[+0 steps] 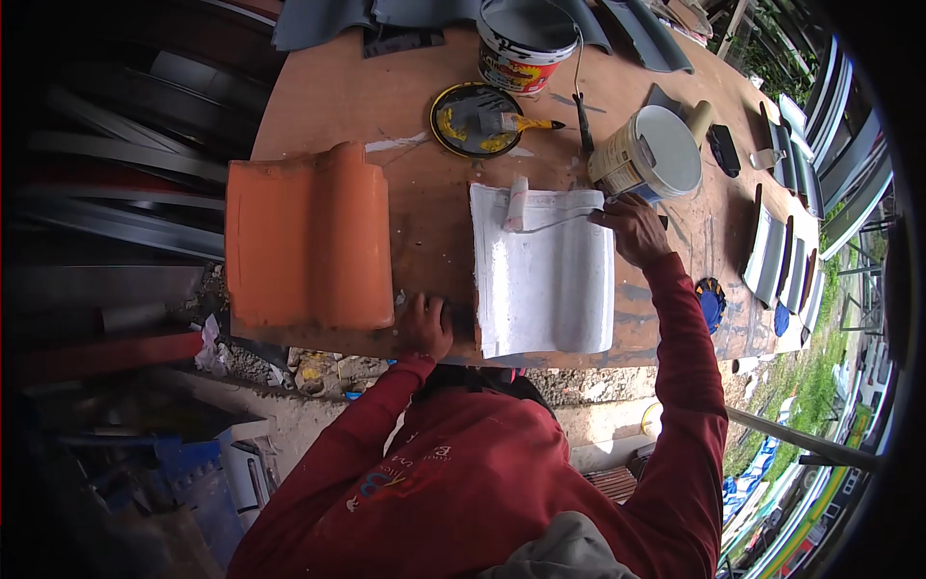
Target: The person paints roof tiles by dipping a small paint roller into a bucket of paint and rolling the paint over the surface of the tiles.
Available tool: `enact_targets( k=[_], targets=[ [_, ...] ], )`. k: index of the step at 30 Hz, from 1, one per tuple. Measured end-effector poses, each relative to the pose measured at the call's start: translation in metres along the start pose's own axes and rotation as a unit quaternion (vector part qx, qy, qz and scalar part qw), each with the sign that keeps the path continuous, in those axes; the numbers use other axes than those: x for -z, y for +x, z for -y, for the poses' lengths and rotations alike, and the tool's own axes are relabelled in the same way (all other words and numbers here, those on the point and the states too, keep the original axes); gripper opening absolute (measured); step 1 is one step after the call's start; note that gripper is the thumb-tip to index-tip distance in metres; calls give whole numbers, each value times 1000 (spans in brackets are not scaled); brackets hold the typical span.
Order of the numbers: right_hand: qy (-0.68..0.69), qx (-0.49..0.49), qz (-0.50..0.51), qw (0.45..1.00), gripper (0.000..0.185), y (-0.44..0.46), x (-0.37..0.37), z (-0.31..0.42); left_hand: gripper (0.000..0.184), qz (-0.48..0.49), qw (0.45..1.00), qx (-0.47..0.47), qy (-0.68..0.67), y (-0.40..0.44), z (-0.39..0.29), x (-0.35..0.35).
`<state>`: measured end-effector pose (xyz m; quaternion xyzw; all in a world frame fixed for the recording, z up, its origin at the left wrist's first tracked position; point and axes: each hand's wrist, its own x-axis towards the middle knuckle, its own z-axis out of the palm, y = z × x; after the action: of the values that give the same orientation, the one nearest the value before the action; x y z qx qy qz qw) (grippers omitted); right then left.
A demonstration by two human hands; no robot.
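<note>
My right hand (639, 232) is closed around the handle of a small paint roller (518, 205), and its thin wire frame runs left across a roof tile. The roller sleeve lies on the upper left part of this wavy roof tile (545, 280), which is coated in wet, shiny white. My left hand (424, 326) rests on the table's near edge with its fingers apart and nothing in them. Left of it sits an unpainted orange roof tile (309, 241). Just beyond my right hand, a tub of white paint (617, 166) stands tilted.
On the wooden table (328, 101), a paintbrush (526, 123) lies across a round lid (449, 143). Behind it stands a bucket with grey paint (521, 72). Grey tiles (641, 34) line the far edge, and several painted pieces (767, 241) lie at the right. A blue cap (711, 301) is nearby.
</note>
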<state>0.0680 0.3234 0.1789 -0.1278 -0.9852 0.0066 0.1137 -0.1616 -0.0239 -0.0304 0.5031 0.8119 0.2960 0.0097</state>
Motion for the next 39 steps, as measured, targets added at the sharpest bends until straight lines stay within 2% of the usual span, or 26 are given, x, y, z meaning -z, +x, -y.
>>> enact_targets(
  k=[4,9,11,12,13,14,15,16,17,19,21,23,25,27,30,32,35,37,39],
  targets=[
    [21,76,-17,997,35,57,-2,8,27,-24,1000,-15,4,1,-1,0],
    [60,96,-54,992,39,73,5,16,28,-9,1000,-13,-5,2,-1,7],
    [168,-92,-91,977,35,58,6,44,27,-14,1000,-18,0,3,-1,8],
    [237,-176,-86,952,33,45,-2,55,27,-19,1000,-11,0,4,-2,10],
    [336,-260,-79,902,34,31,-19,68,27,1,1000,0,-11,6,-3,12],
    [494,-359,-47,790,36,19,-25,90,26,23,999,10,-22,7,-3,13],
    [591,-376,-53,712,40,13,-30,116,26,19,999,13,-22,7,-3,12],
    [682,-422,-59,595,44,13,-32,140,25,29,999,19,-28,7,-2,11],
    [730,-436,-67,523,41,11,-37,154,25,42,998,22,-33,5,-3,10],
    [786,-422,-47,449,36,10,-53,167,25,59,997,28,-40,4,-1,7],
    [765,-443,-22,467,33,7,-63,182,24,83,995,28,-46,3,0,4],
    [735,-458,-12,500,37,-8,-60,201,23,16,999,0,-34,4,3,-1],
    [721,-474,15,505,39,-37,-44,219,23,-3,1000,-14,-22,3,3,-2],
    [676,-498,70,539,39,-71,-22,239,24,-23,1000,-19,-10,-1,3,-4],
    [658,-520,131,528,39,-125,-7,263,23,-48,998,-40,15,0,1,-1],
    [656,-525,135,526,39,-143,-1,271,23,4,1000,-9,-20,1,0,2],
    [659,-528,114,523,39,-137,-13,271,21,-17,1000,-26,-6,0,2,0],
    [671,-496,64,548,37,-120,-27,265,20,-17,999,-32,-11,-2,2,0],
    [673,-496,39,548,35,-104,-35,263,19,-18,999,-41,-9,-1,2,1]
  ],
)
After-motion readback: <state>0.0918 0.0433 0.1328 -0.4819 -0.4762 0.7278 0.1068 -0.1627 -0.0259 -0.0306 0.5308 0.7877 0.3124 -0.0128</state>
